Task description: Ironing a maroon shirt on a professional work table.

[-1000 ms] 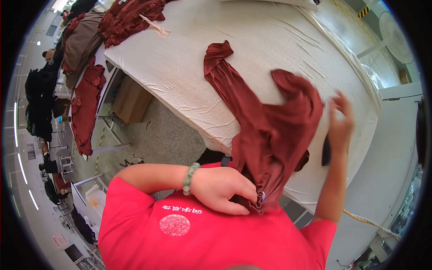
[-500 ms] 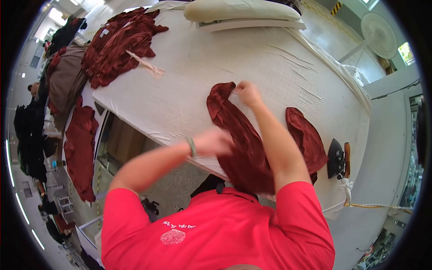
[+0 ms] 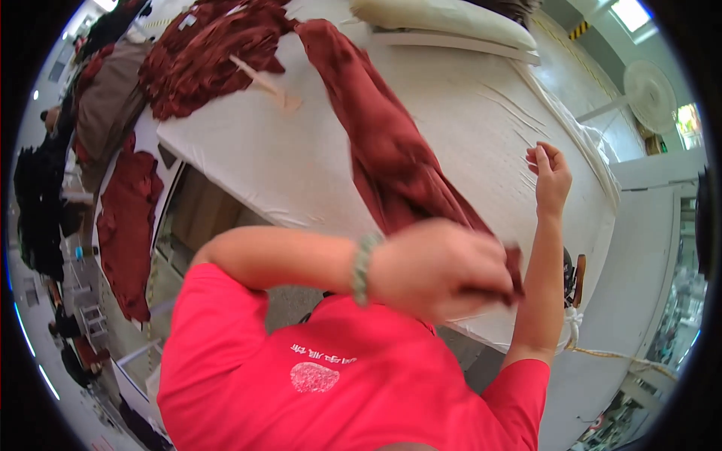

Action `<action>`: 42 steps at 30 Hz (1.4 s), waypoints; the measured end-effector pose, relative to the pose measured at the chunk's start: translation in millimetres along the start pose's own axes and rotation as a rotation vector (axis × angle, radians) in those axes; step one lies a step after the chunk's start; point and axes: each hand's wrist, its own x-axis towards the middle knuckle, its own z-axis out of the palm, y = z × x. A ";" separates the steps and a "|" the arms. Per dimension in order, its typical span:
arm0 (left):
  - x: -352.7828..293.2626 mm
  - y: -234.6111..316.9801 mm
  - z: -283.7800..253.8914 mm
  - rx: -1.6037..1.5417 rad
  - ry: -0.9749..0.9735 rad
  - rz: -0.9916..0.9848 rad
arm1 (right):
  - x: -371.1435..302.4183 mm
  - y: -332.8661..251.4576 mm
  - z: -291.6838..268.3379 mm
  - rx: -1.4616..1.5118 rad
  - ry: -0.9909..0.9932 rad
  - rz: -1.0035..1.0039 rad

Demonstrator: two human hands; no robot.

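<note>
Grips the near end of a long maroon garment (image 3: 391, 143) with the left hand (image 3: 440, 274), above the near edge of the white-covered counter (image 3: 466, 135). Holds the fingers of this hand closed around the bunched cloth, with a short flap past them; cannot tell the exact place of each fingertip, because of blur. Has the maroon garment stretched slantwise over the counter, from its near edge up to its far left part, close to a heap of maroon clothes (image 3: 218, 56). Cannot tell if touching this heap, nor how much rests on the counter.

Has the right hand (image 3: 550, 179) up over the right side of the counter, apart from the garment, with fingers loosely bent and not closed on anything visible. Wears a bracelet of pale green beads (image 3: 364, 269) and a pinkish-red short-sleeved shirt (image 3: 421, 383), in front of the counter's near edge.

Can see an iron (image 3: 579, 274) with brown handle at the counter's right edge, partly behind the right forearm, and near it a pale cord (image 3: 613, 358). Can see also a padded pressing board (image 3: 451, 21) at the counter's far edge, a pale cloth strip (image 3: 261, 78) at its far left part, and a white fan (image 3: 648, 92) beyond its far right corner.
</note>
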 end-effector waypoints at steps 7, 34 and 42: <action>-59.3 14.9 94.3 -0.494 -0.049 -0.194 | -64.1 -52.2 130.5 -0.178 -0.697 -0.258; -124.0 9.3 -63.5 0.133 -0.172 -0.542 | -159.7 159.5 -339.8 -0.259 0.611 0.432; -86.8 -9.3 -35.3 -0.196 -0.409 -0.670 | -210.0 183.4 -261.2 -1.030 -0.072 0.774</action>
